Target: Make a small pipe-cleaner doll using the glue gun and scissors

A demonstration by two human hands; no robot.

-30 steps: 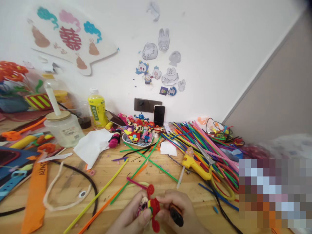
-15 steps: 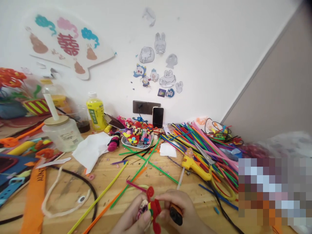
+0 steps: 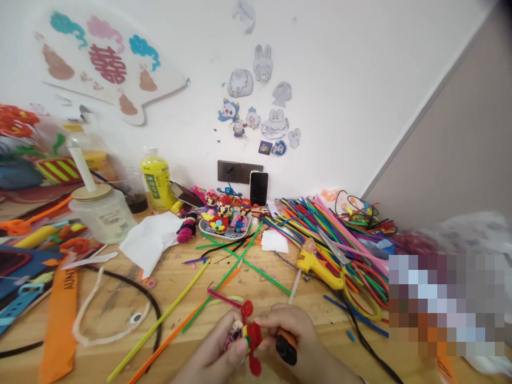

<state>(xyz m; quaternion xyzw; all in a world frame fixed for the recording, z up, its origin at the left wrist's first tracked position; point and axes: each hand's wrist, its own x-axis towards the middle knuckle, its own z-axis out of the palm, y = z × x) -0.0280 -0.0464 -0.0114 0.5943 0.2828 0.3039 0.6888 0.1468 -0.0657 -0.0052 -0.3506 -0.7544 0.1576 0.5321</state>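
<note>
Near the bottom centre, my left hand [image 3: 224,349] pinches a small figure [image 3: 236,333] with a pale, dark-marked part and a red part [image 3: 253,336] with red loops above and below. My right hand [image 3: 296,333] is closed round a tool with an orange and black handle [image 3: 286,346]; its thumb and forefinger reach to the edge of the red part. The tool's working end is hidden by the fingers. A magenta stem [image 3: 224,297] lies just behind the figure.
Behind the hands stands a tray [image 3: 204,232] of small figures. A yellow glue gun [image 3: 320,269] and a heap of coloured pipe cleaners [image 3: 320,229] lie to the right. A jar [image 3: 104,218], a yellow bottle [image 3: 157,181] and white tissue [image 3: 150,240] are at the left.
The view has tipped down a little, so the background sits higher. The red part has turned slightly between my hands, and both hands keep their holds.
</note>
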